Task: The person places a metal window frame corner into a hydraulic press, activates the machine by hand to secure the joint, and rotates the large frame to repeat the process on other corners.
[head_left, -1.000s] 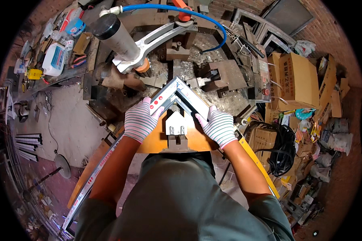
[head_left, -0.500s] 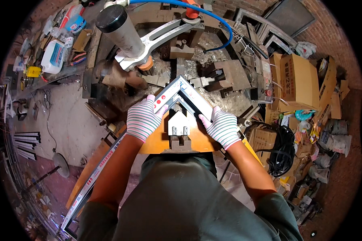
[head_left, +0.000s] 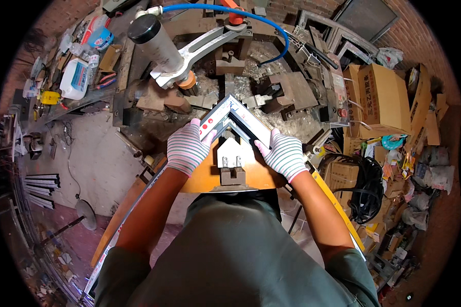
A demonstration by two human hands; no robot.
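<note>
Both my hands wear white gloves with coloured stripes. They grip a metal frame (head_left: 252,122) whose mitred corner points away from me. My left hand (head_left: 188,147) is closed round its left bar, just below some red dots. On the right bar, my right hand (head_left: 284,154) is closed with the thumb on the inner side. Inside the corner's angle sits a pale pointed block (head_left: 231,150) with two bolts, set on a dark bracket (head_left: 233,176) over an orange board (head_left: 202,175). The frame's long left bar runs back under my left forearm. Beyond the corner lie heavy steel jaws (head_left: 292,92).
A grey cylinder (head_left: 164,48) on a metal arm, with a blue hose (head_left: 277,29), stands over the machine's far left. At left are a white jug (head_left: 75,79) and bottles. Cardboard boxes (head_left: 383,100) and a black cable coil (head_left: 366,192) crowd the right.
The whole view has shifted slightly. More of a yellow-edged bar shows beside my right forearm, and the left bar lies closer along my left arm. Both hands keep their grip.
</note>
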